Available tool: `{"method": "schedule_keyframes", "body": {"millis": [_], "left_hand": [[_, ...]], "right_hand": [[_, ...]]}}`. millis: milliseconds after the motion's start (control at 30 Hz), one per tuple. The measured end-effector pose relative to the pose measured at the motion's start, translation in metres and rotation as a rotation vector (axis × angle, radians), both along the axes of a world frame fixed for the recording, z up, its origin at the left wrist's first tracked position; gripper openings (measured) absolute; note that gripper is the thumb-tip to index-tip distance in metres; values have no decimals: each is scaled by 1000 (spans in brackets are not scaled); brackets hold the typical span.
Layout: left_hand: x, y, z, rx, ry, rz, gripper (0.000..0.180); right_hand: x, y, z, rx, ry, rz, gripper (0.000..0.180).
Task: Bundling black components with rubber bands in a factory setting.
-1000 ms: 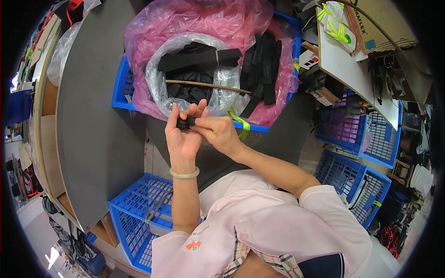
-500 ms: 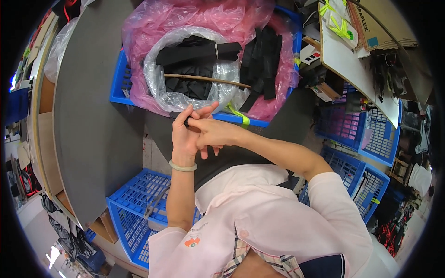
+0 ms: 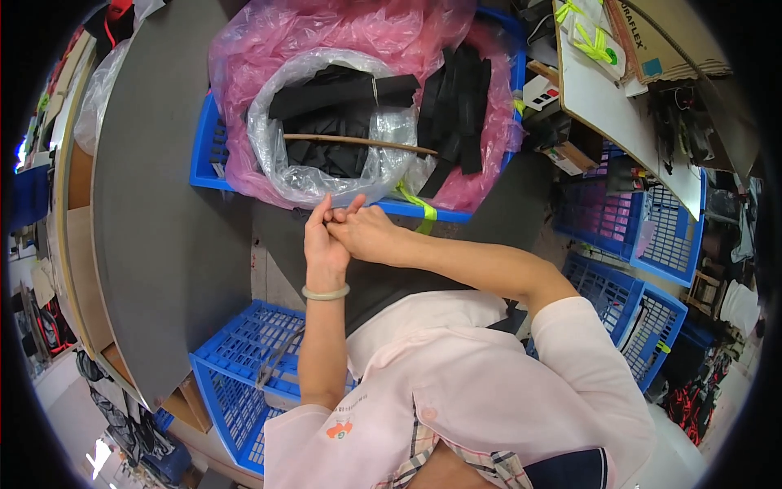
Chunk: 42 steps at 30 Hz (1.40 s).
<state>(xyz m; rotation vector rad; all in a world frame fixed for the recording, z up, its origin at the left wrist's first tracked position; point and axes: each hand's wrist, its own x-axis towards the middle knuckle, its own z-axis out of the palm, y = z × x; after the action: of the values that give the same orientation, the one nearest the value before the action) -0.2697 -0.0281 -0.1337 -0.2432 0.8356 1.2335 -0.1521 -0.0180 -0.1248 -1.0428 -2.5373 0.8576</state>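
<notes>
From my remote seat I see a dark grey bench (image 3: 163, 244) curving across the left and centre of the view. Empty blue lattice crates (image 3: 236, 367) sit low on the left beneath it, and more blue crates (image 3: 643, 236) stack on the right. A white board (image 3: 619, 114) leans upper right, beside brown cardboard (image 3: 676, 41). The floor (image 3: 106, 456) at lower left looks pale and brightly lit.

You wear a soft pink shirt (image 3: 456, 383) with short sleeves and a little orange mark (image 3: 339, 428). A pale green bangle (image 3: 325, 292) sits on your left wrist.
</notes>
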Motion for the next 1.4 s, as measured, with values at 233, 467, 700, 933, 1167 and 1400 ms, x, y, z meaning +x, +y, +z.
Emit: {"method": "schedule_keyframes", "body": {"millis": [233, 467, 700, 933, 1167, 1400], "left_hand": [[-26, 25, -14, -202, -12, 21, 38], [-37, 53, -39, -346, -108, 158, 41], [-61, 76, -6, -299, -117, 298, 47], [-91, 65, -2, -258, -103, 414, 46], [-76, 64, 25, -165, -12, 407, 46], [-73, 48, 30, 2, 138, 337, 46]], "right_hand": [[0, 17, 5, -222, -146, 42, 30], [2, 47, -28, -265, -2, -73, 35], [76, 100, -129, 147, -280, -506, 27], [108, 39, -38, -254, 221, -415, 12], [123, -5, 17, -365, 340, -315, 15], [107, -22, 45, -363, 309, -351, 14]]}}
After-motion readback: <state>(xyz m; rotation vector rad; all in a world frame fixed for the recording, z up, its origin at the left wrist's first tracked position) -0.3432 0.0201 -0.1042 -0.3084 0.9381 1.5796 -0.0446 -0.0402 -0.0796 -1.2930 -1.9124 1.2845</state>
